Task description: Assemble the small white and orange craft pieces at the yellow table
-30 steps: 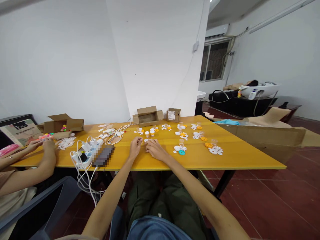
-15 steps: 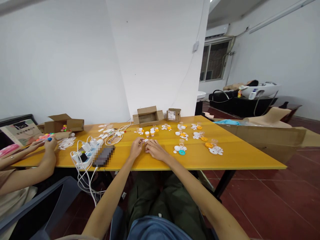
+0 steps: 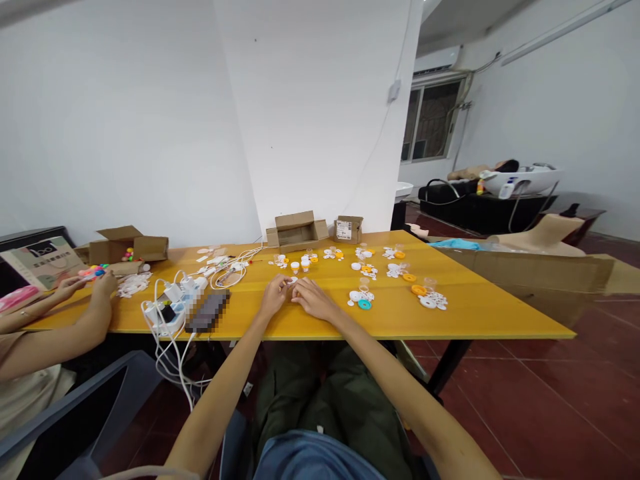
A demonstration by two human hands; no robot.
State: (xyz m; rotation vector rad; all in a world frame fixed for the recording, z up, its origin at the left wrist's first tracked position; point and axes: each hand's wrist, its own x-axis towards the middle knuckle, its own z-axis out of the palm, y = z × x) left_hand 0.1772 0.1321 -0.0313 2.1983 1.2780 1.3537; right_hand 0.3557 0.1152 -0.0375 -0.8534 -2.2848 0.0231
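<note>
Close together over the front of the table, my left hand [image 3: 273,297] and my right hand [image 3: 315,299] meet at a small round white plastic piece [image 3: 293,280]. Both hands are closed, with the fingertips pinched at that piece; its exact shape is partly hidden by the fingers. Just beyond them stand two small white-and-orange cups [image 3: 301,266]. To the right of my right hand lies a group of white discs with a teal ring [image 3: 365,305]. Farther right is an orange ring [image 3: 419,290] beside more white discs [image 3: 433,301].
Several more piles of white and orange parts [image 3: 367,269] dot the wooden table [image 3: 300,323]. Cardboard boxes [image 3: 298,231] stand at the back. On the left are a power strip [image 3: 175,313], cables, a dark blurred-out device [image 3: 207,312] and another person's hands [image 3: 103,288] with colourful balls.
My right hand's fingers have shifted slightly around the white piece, while my left hand stays nearly in place. The other person's hands have moved a little.
</note>
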